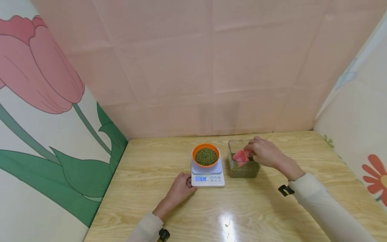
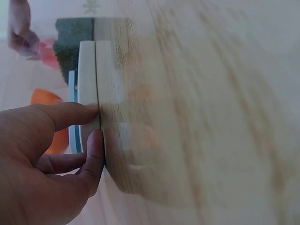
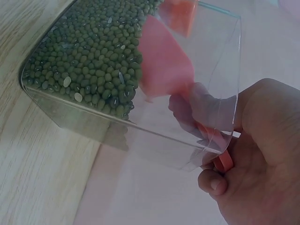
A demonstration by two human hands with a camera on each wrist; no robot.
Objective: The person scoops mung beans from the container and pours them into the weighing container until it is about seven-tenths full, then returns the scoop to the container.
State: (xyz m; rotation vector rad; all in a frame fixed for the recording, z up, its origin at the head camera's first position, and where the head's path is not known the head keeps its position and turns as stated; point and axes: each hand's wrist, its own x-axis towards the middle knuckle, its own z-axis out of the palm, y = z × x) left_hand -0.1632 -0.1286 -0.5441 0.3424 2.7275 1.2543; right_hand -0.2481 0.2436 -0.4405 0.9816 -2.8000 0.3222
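On the table's middle stands a white kitchen scale (image 1: 208,181) with a lit display. An orange bowl (image 1: 205,145) of green mung beans (image 1: 206,156) sits on its platform. My left hand (image 1: 180,187) grips the scale's front left corner, with thumb and curled fingers against its edge (image 2: 87,89). To the right, my right hand (image 1: 262,152) holds a pink scoop (image 3: 166,61) by its handle. The scoop's bowl is inside a clear container (image 1: 244,172), against the mung beans (image 3: 89,56) there. Part of the handle shows through the clear wall.
The wooden table (image 1: 145,158) meets a pink-covered wall (image 1: 169,84) at the back. Printed flower walls stand at left and right. The container is close beside the scale, with a narrow gap between them.
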